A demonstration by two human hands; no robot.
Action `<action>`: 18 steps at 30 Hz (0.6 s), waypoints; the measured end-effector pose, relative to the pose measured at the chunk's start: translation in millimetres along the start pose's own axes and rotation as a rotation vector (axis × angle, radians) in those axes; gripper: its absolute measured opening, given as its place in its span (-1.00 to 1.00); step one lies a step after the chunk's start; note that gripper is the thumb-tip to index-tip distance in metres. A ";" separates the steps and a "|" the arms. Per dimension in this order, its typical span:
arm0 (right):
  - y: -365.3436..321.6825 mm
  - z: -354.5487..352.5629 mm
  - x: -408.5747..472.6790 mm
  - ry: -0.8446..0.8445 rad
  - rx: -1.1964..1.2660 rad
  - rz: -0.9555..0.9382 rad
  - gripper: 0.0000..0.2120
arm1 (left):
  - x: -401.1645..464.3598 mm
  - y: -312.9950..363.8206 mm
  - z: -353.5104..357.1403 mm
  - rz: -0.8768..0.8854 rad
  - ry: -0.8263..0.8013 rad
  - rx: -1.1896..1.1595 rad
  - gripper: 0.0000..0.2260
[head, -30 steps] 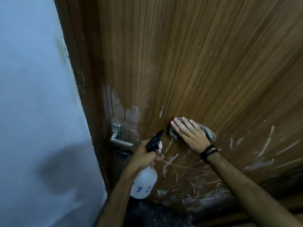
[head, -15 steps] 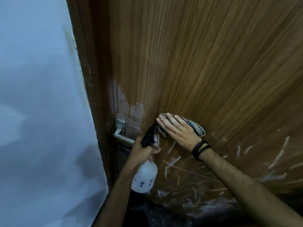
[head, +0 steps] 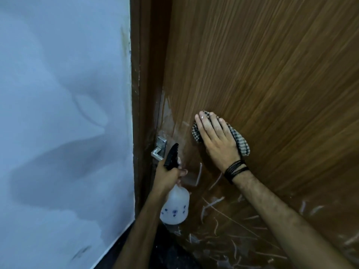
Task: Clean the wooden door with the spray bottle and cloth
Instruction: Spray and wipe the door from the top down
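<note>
Wooden door [head: 262, 74] fills the right, pale wall [head: 58, 113] on the left. Right hand [head: 217, 144], fingers straight, presses the checked cloth [head: 242, 144] flat on the door just right of the metal handle [head: 159, 150]. Left hand [head: 168, 176], fingers curled, grips the spray bottle [head: 175, 206] by its neck, below the handle.
</note>
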State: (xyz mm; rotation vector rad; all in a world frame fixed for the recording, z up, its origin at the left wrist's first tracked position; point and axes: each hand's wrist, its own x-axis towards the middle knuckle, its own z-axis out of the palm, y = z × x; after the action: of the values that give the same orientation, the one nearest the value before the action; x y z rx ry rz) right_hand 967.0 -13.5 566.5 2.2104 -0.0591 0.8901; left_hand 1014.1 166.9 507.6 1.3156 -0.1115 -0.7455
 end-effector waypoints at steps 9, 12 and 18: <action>-16.1 11.2 5.8 -0.090 -0.013 -0.107 -0.50 | 7.8 -6.0 -26.0 -0.010 -0.067 0.054 -0.77; -18.7 12.4 50.5 -0.029 -0.005 -0.026 -0.51 | 11.2 1.6 -33.3 0.024 -0.115 0.048 -0.76; -58.8 38.4 60.2 -0.130 -0.087 -0.326 -0.46 | 19.2 17.2 -52.5 0.069 -0.169 0.044 -0.75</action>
State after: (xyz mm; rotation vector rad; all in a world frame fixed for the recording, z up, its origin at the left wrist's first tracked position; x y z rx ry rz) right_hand 1052.5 17.1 548.3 2.1148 0.1931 0.5538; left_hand 1061.2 200.9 501.9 1.2825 -0.3084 -0.7983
